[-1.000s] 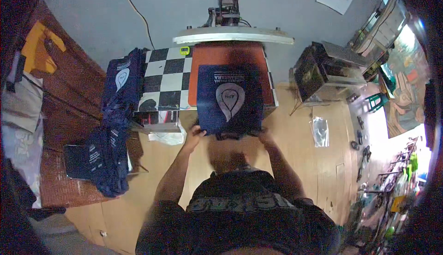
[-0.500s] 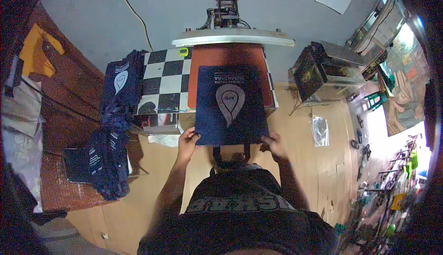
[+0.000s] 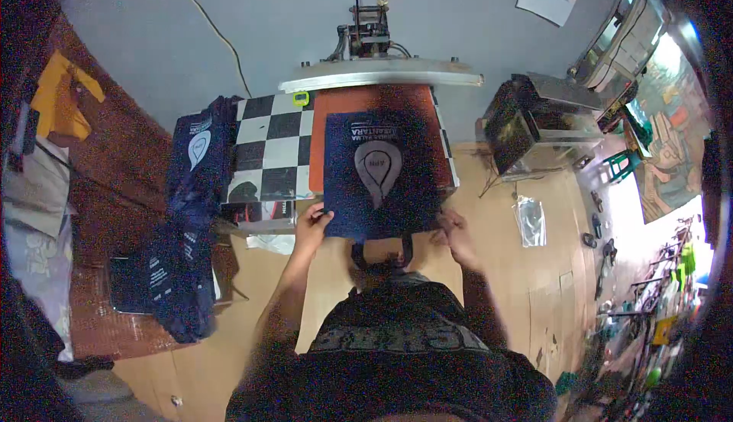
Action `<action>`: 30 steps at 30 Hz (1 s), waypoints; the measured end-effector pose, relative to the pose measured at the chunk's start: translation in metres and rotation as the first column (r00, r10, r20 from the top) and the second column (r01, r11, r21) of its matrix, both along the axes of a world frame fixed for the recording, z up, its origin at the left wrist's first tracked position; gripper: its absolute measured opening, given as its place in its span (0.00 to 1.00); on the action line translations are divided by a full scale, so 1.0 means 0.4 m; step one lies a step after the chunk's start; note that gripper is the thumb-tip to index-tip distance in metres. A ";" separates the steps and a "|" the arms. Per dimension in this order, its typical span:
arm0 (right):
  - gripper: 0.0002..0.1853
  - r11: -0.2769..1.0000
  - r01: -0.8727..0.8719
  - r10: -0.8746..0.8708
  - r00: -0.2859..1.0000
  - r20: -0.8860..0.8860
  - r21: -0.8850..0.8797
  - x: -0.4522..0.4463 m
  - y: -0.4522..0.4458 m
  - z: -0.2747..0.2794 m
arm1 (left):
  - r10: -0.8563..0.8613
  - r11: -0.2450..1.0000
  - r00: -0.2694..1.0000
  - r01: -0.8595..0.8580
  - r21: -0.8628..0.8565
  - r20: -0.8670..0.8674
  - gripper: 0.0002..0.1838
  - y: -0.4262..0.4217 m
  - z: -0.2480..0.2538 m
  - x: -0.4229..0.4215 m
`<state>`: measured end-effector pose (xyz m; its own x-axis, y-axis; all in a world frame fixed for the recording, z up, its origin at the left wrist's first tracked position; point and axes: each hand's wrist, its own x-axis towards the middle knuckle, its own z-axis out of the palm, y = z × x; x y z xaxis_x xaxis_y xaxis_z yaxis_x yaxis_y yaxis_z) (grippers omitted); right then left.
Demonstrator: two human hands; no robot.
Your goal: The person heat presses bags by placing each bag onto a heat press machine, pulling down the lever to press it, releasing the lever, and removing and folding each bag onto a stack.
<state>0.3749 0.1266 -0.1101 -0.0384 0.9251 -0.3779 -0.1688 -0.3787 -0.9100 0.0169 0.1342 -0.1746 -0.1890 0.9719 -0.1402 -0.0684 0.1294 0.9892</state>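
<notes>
A navy fabric tote bag (image 3: 378, 216) with a pale pin-shaped print lies partly over the orange pad (image 3: 324, 101) of a heat press, its near end sticking out toward me. Dark handle straps (image 3: 408, 250) hang from that end. My left hand (image 3: 311, 229) pinches the bag's near left edge between thumb and fingers. At the near right corner, my right hand (image 3: 456, 237) has its fingers bent against the edge, slightly smeared by motion. Above the pad hangs the press's pale upper plate (image 3: 382, 74), raised off the bag.
On the left, navy printed bags (image 3: 200, 143) lie stacked on a checkered surface (image 3: 271, 135), with more navy bags (image 3: 183, 277) below them. A yellow-green timer (image 3: 301, 99) sits beside the pad. A dark glass-sided box (image 3: 538, 128) stands right, near a clear plastic bag (image 3: 530, 219) on the floor.
The camera view has shifted slightly. My right hand's fingers have moved a little up along the bag's right edge. The bag stays nearly in place, with my left hand still on its edge.
</notes>
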 end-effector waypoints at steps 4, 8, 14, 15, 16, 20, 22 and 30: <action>0.11 0.996 -0.017 0.011 0.998 0.067 0.082 0.098 0.068 -0.250 | 0.080 0.992 0.996 -0.083 0.091 0.035 0.16 0.039 0.005 0.023; 0.15 0.937 -0.082 0.064 0.996 0.063 0.340 0.132 0.139 -0.344 | 0.154 0.988 0.973 -0.145 0.062 -0.173 0.14 0.107 -0.010 -0.002; 0.25 0.884 -0.170 0.265 0.950 -0.167 0.436 0.103 0.234 -0.291 | 0.119 0.993 0.936 -0.115 0.031 -0.330 0.14 0.219 0.054 0.003; 0.26 0.782 -0.135 0.377 0.880 -0.289 0.608 0.097 0.253 -0.305 | 0.109 0.994 0.926 -0.105 0.031 -0.362 0.14 0.232 0.062 0.005; 0.26 0.721 -0.100 0.434 0.837 -0.335 0.685 0.101 0.265 -0.317 | 0.108 0.994 0.926 -0.103 0.033 -0.361 0.14 0.244 0.059 0.005; 0.28 0.735 -0.106 0.100 0.994 0.048 0.669 0.082 0.281 -0.308 | 0.149 0.988 0.888 -0.118 0.099 -0.435 0.11 0.290 0.028 -0.006; 0.26 0.698 -0.148 -0.050 0.966 0.253 0.701 0.070 0.286 -0.261 | 0.150 0.987 0.891 -0.108 0.122 -0.429 0.11 0.302 0.016 -0.009; 0.14 0.815 -0.044 -0.055 0.987 0.154 0.578 0.081 0.405 -0.335 | 0.213 0.976 0.758 -0.134 0.173 -0.616 0.09 0.316 0.058 0.003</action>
